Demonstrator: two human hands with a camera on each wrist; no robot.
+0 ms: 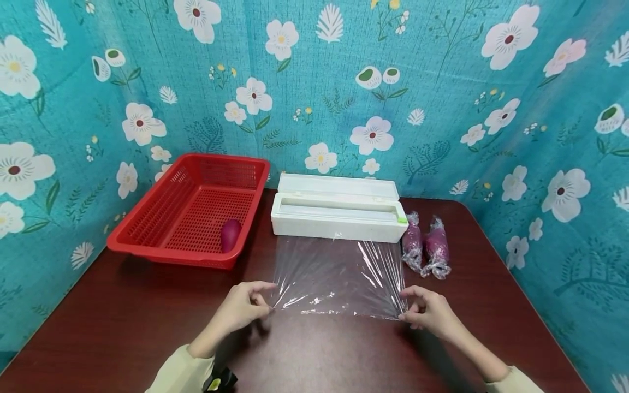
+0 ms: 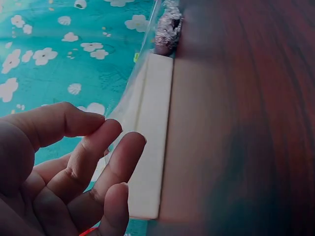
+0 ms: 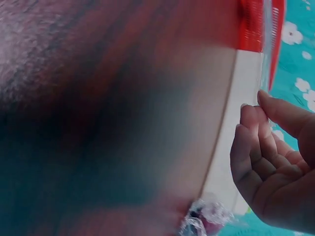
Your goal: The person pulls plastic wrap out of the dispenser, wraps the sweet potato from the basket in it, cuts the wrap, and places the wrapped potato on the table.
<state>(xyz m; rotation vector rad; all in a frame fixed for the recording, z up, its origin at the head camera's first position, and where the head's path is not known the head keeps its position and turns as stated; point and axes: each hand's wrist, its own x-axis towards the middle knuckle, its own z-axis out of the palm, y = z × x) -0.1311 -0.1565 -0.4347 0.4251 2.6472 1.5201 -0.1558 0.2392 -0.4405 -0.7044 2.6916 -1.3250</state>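
Note:
A sheet of clear plastic wrap (image 1: 339, 278) stretches from the front of a white wrap dispenser box (image 1: 339, 224), whose lid stands up at the back. My left hand (image 1: 245, 305) pinches the sheet's near left corner between thumb and finger. The near right corner is pinched by my right hand (image 1: 429, 314). Both wrist views show thumb and fingertip meeting on the film, with the left hand (image 2: 74, 167) and right hand (image 3: 275, 162) raised off the table. Creases run through the film toward both corners.
A red plastic basket (image 1: 177, 255) stands at the left, holding one purple oval vegetable or fruit (image 1: 230, 234). Two purple items wrapped in film (image 1: 413, 243) (image 1: 436, 248) lie right of the box. A flowered teal cloth (image 1: 314, 98) hangs behind the dark brown table (image 1: 319, 355).

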